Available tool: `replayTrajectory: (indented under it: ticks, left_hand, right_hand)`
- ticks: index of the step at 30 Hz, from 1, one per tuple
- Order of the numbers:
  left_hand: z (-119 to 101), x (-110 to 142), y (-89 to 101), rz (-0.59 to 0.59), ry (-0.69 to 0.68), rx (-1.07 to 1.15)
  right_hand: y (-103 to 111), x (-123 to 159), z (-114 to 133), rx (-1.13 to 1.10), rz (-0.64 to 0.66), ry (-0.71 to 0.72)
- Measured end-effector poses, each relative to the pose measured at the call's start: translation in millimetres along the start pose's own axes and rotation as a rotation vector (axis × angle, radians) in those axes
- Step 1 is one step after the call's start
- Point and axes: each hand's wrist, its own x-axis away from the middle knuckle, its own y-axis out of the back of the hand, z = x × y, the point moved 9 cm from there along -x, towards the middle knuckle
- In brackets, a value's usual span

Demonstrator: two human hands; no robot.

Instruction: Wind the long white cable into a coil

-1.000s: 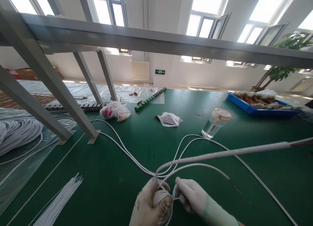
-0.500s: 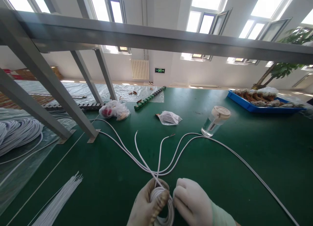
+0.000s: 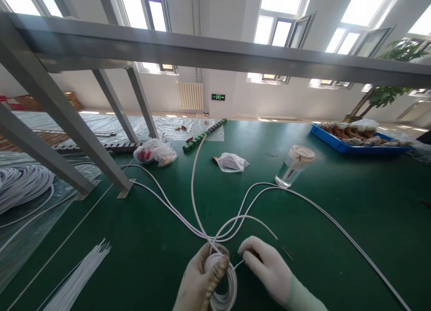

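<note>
My left hand [image 3: 202, 275], in a white glove with dark stains on the thumb, is closed round a small coil of white cable [image 3: 229, 286] at the bottom centre. Two free cable ends rise from the coil; one arches far up, the other bends right to bare wire strands [image 3: 286, 251]. My right hand [image 3: 266, 268], gloved in white, is just right of the coil with thumb and forefinger pinched. Between its fingertips and the coil runs a thin white tie [image 3: 238, 265]. Longer white cables [image 3: 175, 208] cross the green table behind the coil.
A bundle of thin white ties [image 3: 81, 275] lies at left, near a large cable coil [image 3: 25, 183]. Behind stand a lidded plastic cup [image 3: 296, 165], a plastic bag [image 3: 155, 151], a small packet [image 3: 232, 162] and a blue tray [image 3: 340, 142]. A grey metal frame [image 3: 202, 53] spans overhead.
My right hand has drawn slightly away from the coil, with the thin tie now stretched between them. One cable end has swung upward and the other has bent over to the right.
</note>
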Motion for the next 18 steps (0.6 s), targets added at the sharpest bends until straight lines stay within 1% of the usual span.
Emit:
replayTrajectory:
  ticks: [2,3,5,7,8,9,10,11,13,14,15,16,17,18]
  left_hand:
    - [2.7,-4.2,-0.3,0.034,0.006,0.112]
    - [2.7,-5.4,-0.8,0.044,-0.006,0.149]
    - [3.0,-5.7,-1.9,0.046,-0.015,0.185]
    - [3.3,-3.7,-3.7,0.04,-0.004,0.155]
    - [2.2,-2.0,-4.8,0.035,-0.005,0.107]
    - [0.7,0.1,-5.7,0.025,-0.01,0.045]
    - [-2.7,2.5,-6.6,0.012,-0.036,-0.033]
    - [-7.8,5.3,-7.5,-0.007,-0.081,-0.133]
    - [-22.5,12.4,-11.8,-0.046,-0.229,-0.365]
    - [-29.0,16.4,-14.9,-0.061,-0.303,-0.459]
    - [-33.3,19.4,-16.8,-0.075,-0.352,-0.517]
    - [-34.4,20.6,-16.0,-0.093,-0.361,-0.522]
    - [-31.4,19.4,-12.5,-0.108,-0.32,-0.469]
    - [-25.3,16.5,-7.6,-0.117,-0.247,-0.374]
  right_hand:
    - [0.3,6.9,24.6,0.194,0.01,0.24]
    - [-3.6,10.5,31.4,0.251,0.037,0.322]
    - [-11.1,14.7,36.7,0.296,0.074,0.411]
    - [-16.1,15.5,40.0,0.345,0.059,0.47]
    - [-17.5,14.0,40.0,0.366,0.036,0.469]
    - [-17.6,10.0,36.1,0.352,0.013,0.415]
    - [-17.5,4.4,27.7,0.304,-0.002,0.309]
    - [-18.8,-1.2,15.1,0.228,0.004,0.165]
    - [-29.9,-6.5,-14.0,0.046,0.091,-0.141]
    - [-37.3,-6.1,-24.5,-0.03,0.153,-0.25]
    - [-42.9,-5.2,-30.3,-0.081,0.208,-0.313]
    - [-44.7,-4.5,-32.5,-0.11,0.238,-0.337]
    - [-43.1,-3.6,-32.8,-0.141,0.241,-0.345]
    - [-37.7,-2.8,-31.3,-0.166,0.214,-0.336]
